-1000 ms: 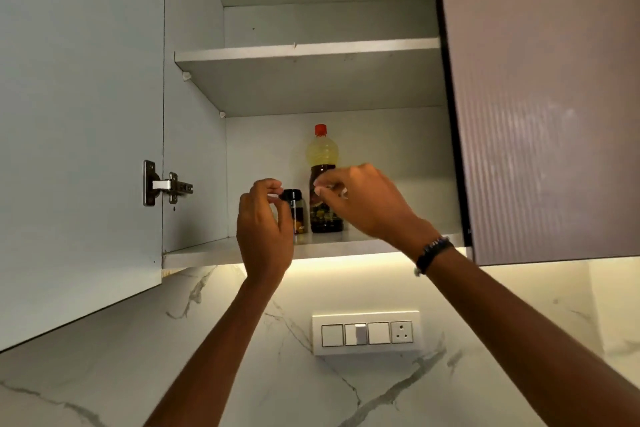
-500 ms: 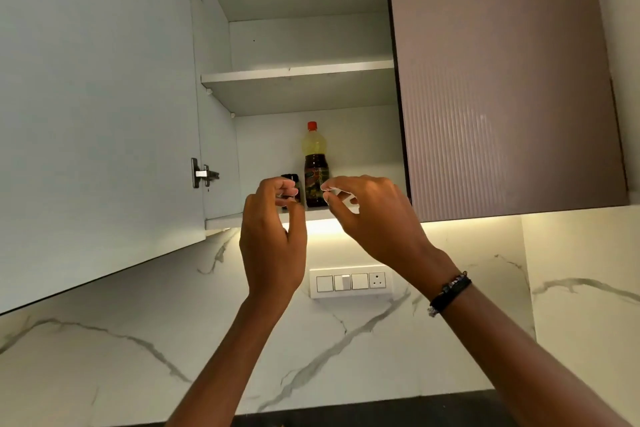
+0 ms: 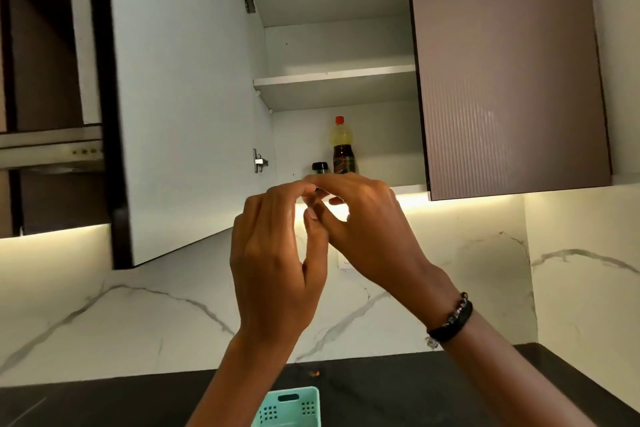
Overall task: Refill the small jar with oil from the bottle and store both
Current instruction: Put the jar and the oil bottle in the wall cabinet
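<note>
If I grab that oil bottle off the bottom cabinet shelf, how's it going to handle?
The oil bottle looks tall and narrow with a small red cap, so a push up high would probably tip it. It seems nearly full, so likely heavy for its size. The small jar stands close on its left, so a sideways knock might hit it.

Both forearms raised, hands meeting at mid-frame; left hand [image 3: 273, 253] back toward camera, fingers curled inward, thumb extended up toward the right hand's fingertips; right hand [image 3: 367, 229] angled in from the right, fingers bent, tips touching the left fingertips; whether anything is pinched between them cannot be told.
</note>
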Demonstrator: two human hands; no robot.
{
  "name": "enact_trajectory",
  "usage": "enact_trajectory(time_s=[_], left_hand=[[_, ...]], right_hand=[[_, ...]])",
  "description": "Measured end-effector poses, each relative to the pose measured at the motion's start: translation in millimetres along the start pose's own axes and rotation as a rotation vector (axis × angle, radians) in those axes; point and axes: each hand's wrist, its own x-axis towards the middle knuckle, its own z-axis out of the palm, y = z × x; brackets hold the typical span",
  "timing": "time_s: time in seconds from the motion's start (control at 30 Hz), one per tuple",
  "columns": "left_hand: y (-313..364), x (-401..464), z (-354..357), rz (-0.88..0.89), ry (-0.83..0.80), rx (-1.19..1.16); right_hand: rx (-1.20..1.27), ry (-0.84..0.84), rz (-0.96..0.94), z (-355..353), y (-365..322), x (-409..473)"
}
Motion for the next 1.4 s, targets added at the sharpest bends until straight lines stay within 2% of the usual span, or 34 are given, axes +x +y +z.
enact_trajectory(time_s=[0.17,0.27,0.37,0.6,0.83,0.93,1.07,1.23,1.4], left_hand=[[-21.9,3.9,-68.0,0.013,0.045,-0.017],[-48.2,7.4,-101.3,-0.065,0.067,-0.017],[-76.6,9.6,-125.7,-0.209,0.023,-0.076],[-115.5,13.9,-139.6,-0.614,-0.192,-0.464],[-114.1,11.4,-133.3,-0.681,-0.175,-0.564],[-108.7,7.5,-127.8,-0.664,-0.166,-0.576],[-93.3,1.0,-112.4,-0.61,-0.187,-0.626],[-71.1,-11.3,-71.9,-0.447,-0.212,-0.658],[-50.8,-27.6,-10.9,-0.227,-0.261,-0.642]], right_hand=[[0.049,0.012,0.006,30.5,-67.2,3.6],[0.07,0.028,0.025,56.4,-100.3,2.0],[0.059,0.011,0.044,83.2,-124.6,-2.9],[0.152,-0.066,0.203,121.2,-153.9,-2.2],[0.156,0.013,0.236,124.6,-153.9,-3.1],[0.128,0.064,0.238,123.6,-149.6,-7.1],[0.018,0.216,0.221,117.1,-134.6,-17.1],[-0.11,0.362,0.194,89.2,-99.3,-30.3],[-0.087,0.477,0.244,61.2,-44.3,-45.1]])
